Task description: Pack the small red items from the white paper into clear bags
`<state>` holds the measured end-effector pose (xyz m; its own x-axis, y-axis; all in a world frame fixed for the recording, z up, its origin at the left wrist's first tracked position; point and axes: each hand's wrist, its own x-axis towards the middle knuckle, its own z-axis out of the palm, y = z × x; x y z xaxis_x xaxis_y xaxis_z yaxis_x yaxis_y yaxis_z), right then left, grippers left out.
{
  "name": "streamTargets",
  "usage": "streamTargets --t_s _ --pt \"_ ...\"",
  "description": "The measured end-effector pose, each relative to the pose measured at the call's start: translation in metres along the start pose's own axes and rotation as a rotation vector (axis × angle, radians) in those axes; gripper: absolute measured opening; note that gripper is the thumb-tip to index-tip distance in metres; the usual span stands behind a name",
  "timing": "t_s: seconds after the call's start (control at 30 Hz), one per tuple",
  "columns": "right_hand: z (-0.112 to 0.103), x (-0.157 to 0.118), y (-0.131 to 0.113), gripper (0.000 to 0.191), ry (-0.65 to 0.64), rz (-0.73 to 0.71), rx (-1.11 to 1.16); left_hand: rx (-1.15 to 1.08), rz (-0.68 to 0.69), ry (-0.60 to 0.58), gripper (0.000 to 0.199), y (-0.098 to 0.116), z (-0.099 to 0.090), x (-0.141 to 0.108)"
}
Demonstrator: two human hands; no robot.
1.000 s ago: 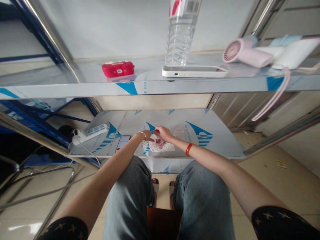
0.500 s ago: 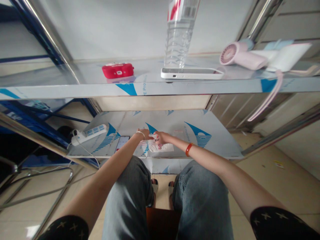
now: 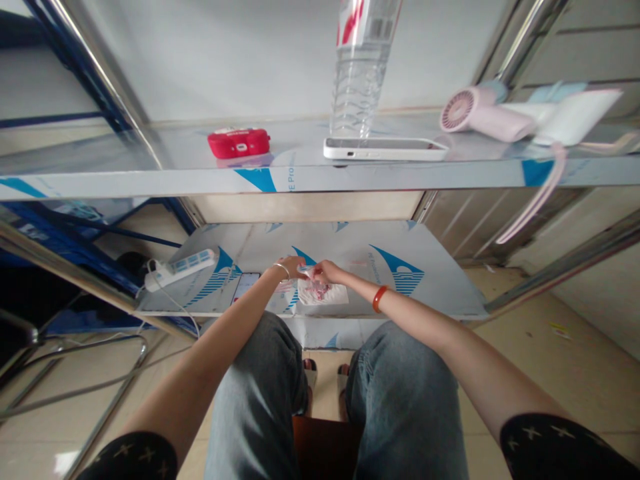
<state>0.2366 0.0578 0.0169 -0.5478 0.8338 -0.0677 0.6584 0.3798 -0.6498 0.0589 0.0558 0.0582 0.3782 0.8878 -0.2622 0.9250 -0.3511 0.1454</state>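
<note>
On the lower shelf, my left hand point(image 3: 291, 265) and my right hand point(image 3: 327, 272) are close together, both with closed fingers. Pinched between them is a small, crinkled, see-through plastic bag point(image 3: 309, 272), too small to make out fully. Beneath the hands lies a white sheet like a tissue point(image 3: 336, 295), with a cluster of small red bits point(image 3: 319, 291) on or just above it. Whether those bits lie loose or inside the bag, I cannot tell. A phone point(image 3: 246, 285) rests beside my left wrist.
The upper shelf point(image 3: 200, 180) juts out above my hands. On it are a red case point(image 3: 239, 143), a white-edged phone point(image 3: 385, 150), a water bottle point(image 3: 361, 87) and a pink hand fan point(image 3: 487, 115) with a hanging strap. A power strip point(image 3: 180, 269) sits at the lower left.
My right hand has lifted slightly and drawn back from the white sheet, so more red bits show. The plastic between both hands is more visible. My left hand has barely moved.
</note>
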Motion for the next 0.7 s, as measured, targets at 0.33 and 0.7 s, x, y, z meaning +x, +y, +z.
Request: streamTargets --t_s 0.33,0.7 --pt "-0.015 0.009 0.004 0.01 0.178 -0.1 0.038 -0.024 -0.067 0.032 0.024 0.01 -0.004 0.003" --pt "-0.015 0.005 0.0 0.016 0.134 -0.074 -0.171 -0.02 -0.177 0.055 0.024 0.009 -0.006 0.005"
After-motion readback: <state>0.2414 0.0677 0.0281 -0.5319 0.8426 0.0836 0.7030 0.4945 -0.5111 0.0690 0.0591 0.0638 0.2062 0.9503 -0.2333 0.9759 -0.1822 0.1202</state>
